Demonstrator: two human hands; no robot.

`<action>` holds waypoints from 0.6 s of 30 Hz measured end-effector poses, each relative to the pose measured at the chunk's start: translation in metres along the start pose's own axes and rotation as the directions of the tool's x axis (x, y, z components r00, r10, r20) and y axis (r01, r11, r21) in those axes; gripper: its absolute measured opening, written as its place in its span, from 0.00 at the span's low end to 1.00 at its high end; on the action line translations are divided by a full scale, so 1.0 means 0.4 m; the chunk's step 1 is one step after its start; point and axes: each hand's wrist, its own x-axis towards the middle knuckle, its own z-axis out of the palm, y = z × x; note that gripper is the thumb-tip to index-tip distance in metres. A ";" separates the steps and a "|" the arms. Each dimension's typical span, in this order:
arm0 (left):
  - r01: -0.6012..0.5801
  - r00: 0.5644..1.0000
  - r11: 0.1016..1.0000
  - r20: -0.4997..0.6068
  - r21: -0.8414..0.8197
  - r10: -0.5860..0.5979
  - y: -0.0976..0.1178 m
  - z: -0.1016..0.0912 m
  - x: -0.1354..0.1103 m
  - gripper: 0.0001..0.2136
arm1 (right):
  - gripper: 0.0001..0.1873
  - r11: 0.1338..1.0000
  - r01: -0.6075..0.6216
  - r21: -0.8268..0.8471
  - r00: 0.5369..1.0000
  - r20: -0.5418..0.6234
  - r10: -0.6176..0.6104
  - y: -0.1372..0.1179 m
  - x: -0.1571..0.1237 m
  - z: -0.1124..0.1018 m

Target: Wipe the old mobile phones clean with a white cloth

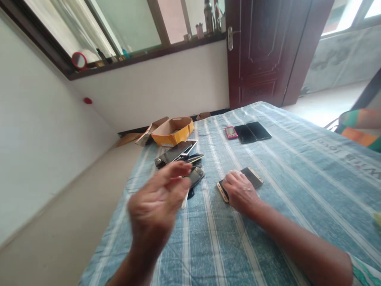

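Note:
My right hand (240,190) presses down on a gold-edged smartphone (253,177) that lies flat with its dark screen up. Its fingers are bunched around a small white cloth (235,173), mostly hidden in the grip. My left hand (157,194) is raised above the bed's near left part, slightly blurred, with thumb and half-curled fingers apart and nothing between them. Just beyond it lies a heap of old phones (175,153), partly covered by the hand. One rounded dark phone (196,176) sits at the heap's near right side.
An open orange cardboard box (172,137) stands behind the heap. Farther right, a pink keypad phone (231,132) lies beside two dark phones (245,134) on the striped blue cloth (285,190). A brown door (262,51) and a window ledge (149,55) are beyond.

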 end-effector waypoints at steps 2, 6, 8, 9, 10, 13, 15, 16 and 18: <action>0.088 0.985 0.993 0.140 0.074 -0.097 -0.047 0.076 -0.006 0.14 | 0.08 1.000 -0.003 -0.001 1.000 0.008 0.003 -0.003 0.003 -0.001; 0.011 0.933 0.949 0.339 0.316 -0.123 -0.149 0.175 -0.053 0.22 | 0.06 1.000 0.001 0.012 1.000 0.019 -0.001 0.001 0.004 0.000; -0.105 0.907 0.918 0.415 0.382 -0.069 -0.172 0.202 -0.068 0.27 | 0.07 1.000 0.003 0.022 1.000 0.019 -0.003 0.005 0.004 0.001; -0.140 0.896 0.904 0.440 0.403 -0.058 -0.178 0.212 -0.070 0.29 | 0.07 1.000 0.001 0.026 1.000 0.019 -0.002 0.008 0.004 0.002; -0.161 0.890 0.893 0.452 0.420 -0.053 -0.181 0.220 -0.071 0.32 | 0.08 1.000 -0.004 0.026 1.000 0.018 0.003 0.011 0.003 0.002; -0.183 0.868 0.877 0.491 0.444 -0.068 -0.184 0.235 -0.064 0.36 | 0.09 0.999 -0.045 0.007 0.999 0.027 0.045 0.026 0.004 -0.002; -0.177 0.863 0.876 0.499 0.448 -0.080 -0.187 0.239 -0.059 0.37 | 0.09 0.995 -0.100 -0.025 0.994 0.038 0.101 0.038 0.006 -0.006; -0.173 0.863 0.876 0.498 0.450 -0.086 -0.189 0.240 -0.057 0.37 | 0.09 0.991 -0.127 -0.043 0.991 0.039 0.129 0.043 0.007 -0.008; -0.164 0.864 0.877 0.495 0.452 -0.094 -0.193 0.241 -0.055 0.36 | 0.10 0.986 -0.155 -0.065 0.987 0.027 0.157 0.048 0.008 -0.009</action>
